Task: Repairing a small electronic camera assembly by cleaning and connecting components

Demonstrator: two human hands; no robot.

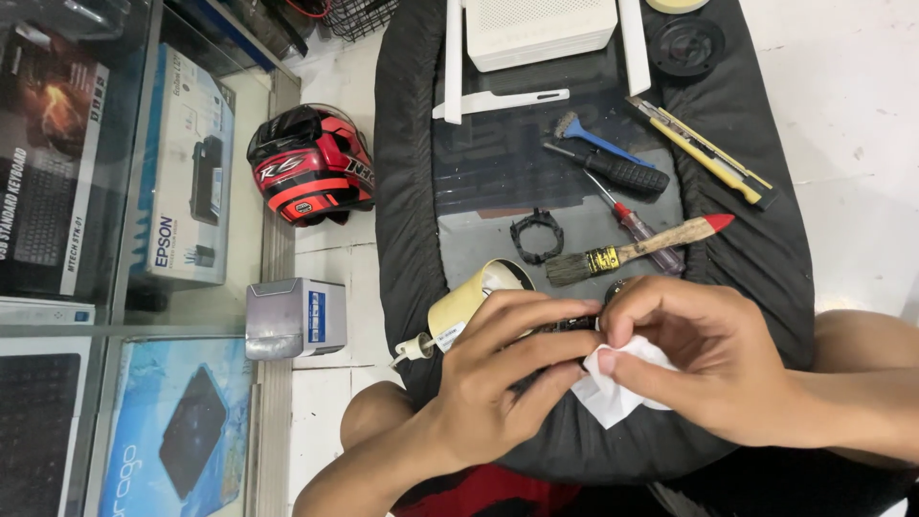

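The left hand [507,369] grips a small dark part [565,327] steady so the right hand [704,359], pinching a white tissue [613,397], can rub it; a paintbrush [637,249] lies just beyond.

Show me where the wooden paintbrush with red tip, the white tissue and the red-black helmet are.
wooden paintbrush with red tip [639,249], head view, on the handle.
white tissue [605,400], head view, on the lower fold.
red-black helmet [311,163], head view, on the shell.

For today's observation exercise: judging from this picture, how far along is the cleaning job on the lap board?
Looks done: a black ring part lies removed on the board beside the paintbrush and screwdrivers. In hand: the left hand grips a small dark part while the right hand presses a white tissue to it. Left: seemingly refitting; the ring remains loose.
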